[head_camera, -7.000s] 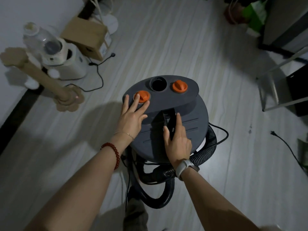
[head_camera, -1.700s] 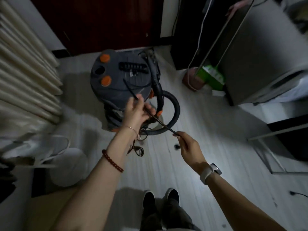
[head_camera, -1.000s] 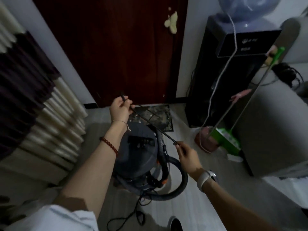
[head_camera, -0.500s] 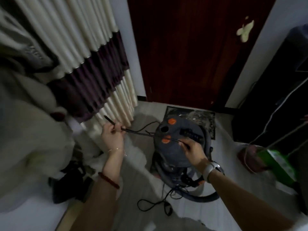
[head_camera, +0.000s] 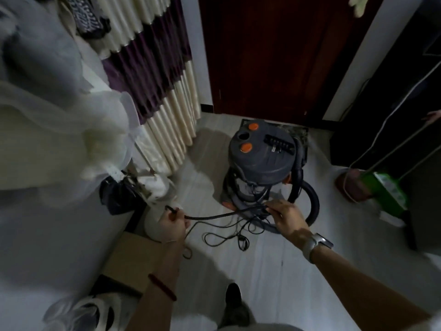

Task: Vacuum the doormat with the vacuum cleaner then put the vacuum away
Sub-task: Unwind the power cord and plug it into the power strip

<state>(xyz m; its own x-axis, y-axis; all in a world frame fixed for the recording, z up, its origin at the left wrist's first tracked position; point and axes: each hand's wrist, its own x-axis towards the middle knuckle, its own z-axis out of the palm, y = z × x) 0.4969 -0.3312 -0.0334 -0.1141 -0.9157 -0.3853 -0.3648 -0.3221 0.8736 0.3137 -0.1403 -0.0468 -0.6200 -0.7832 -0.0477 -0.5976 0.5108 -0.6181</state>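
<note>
A grey drum vacuum cleaner with two orange knobs stands on the floor before a dark red door. Its black hose loops around its right side. Behind it, partly hidden, lies the dark doormat. A black power cord is stretched between my hands; more of it lies in loose loops on the floor. My left hand is closed on the cord's left end. My right hand pinches the cord near the vacuum's base.
Striped cream and purple curtains hang at the left beside white cloth. A cardboard box and a white round object sit by my left hand. A green dustpan and a dark cabinet stand at the right.
My view has dropped toward the floor. Both hands have lowered with the cord, from beside the vacuum's lid to near its base. The vacuum has stayed by the door.
</note>
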